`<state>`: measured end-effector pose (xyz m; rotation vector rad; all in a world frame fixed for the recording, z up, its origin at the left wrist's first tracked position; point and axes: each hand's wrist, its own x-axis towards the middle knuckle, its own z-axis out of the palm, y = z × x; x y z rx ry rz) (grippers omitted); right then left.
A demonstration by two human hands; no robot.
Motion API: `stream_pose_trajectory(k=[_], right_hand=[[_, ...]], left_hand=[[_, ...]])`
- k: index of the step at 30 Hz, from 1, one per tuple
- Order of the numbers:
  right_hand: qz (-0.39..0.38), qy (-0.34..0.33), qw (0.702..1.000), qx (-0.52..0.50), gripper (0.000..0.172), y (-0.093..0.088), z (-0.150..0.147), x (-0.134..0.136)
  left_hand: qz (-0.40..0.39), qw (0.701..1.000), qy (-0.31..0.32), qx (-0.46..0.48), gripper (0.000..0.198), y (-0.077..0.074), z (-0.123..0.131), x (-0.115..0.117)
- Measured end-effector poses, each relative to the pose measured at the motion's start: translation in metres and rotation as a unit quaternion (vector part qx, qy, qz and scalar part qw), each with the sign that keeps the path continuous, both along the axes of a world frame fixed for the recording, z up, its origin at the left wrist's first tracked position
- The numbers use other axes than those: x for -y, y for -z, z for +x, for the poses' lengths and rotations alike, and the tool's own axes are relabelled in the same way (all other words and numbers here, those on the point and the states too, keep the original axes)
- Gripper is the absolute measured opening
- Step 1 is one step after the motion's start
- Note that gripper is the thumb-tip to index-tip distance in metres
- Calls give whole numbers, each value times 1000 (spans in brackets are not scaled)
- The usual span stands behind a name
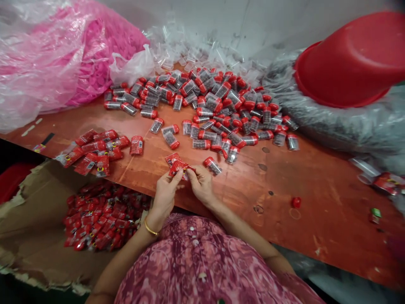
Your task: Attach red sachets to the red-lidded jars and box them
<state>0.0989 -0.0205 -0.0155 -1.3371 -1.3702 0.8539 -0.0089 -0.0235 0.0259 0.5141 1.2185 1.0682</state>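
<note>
A small red wrapper (178, 166) is pinched between the two hands at the near edge of the counter (316, 202). The left hand (166, 192) is closed on the wrapper's left end with thumb and forefinger, the other fingers curled; a gold bangle (150, 229) is worn at its wrist. The right hand (201, 182) is closed on the right end in the same pinching way. The wrapper is held just above the counter surface, directly in front of the person.

Just beside the right hand a single red-capped clear vial (213, 165) is lying on its side. Farther back, a broad heap of such vials (209, 109) is spread across the counter, and behind it loose clear plastic sleeves (196, 50) are piled. To the left, a small cluster of red-wrapped packs (95, 152) is lying on the counter, and below the counter edge a cardboard box (38, 236) is filled with many more. A bag of pink pieces (63, 55) is set at the far left, and a red plastic basin (351, 59) is tilted on a grey bag at the right. A loose red cap (296, 202) is lying well apart on the right.
</note>
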Motion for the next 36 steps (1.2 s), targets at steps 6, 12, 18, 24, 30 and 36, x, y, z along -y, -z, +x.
stream_pose_trajectory(k=[6,12,18,24,30,36], right_hand=[[8,-58,995,75,29,-5,11,6],[19,96,918,384,42,-3,75,8],[-37,55,934,351,24,13,94,6],[-73,-81,994,-2,26,-22,83,24],[-98,-111,986,-75,27,-41,68,31],[-79,-119,988,-64,23,-37,65,31]], left_hand=[[-1,999,-33,1,37,4,1,-9],[-65,996,-28,45,38,-1,-7,-18],[-89,993,13,82,35,-3,-7,-20],[-95,992,27,81,32,-5,-9,-19],[-89,991,50,84,36,-6,-7,-19],[-72,996,39,48,39,-5,-8,-17]])
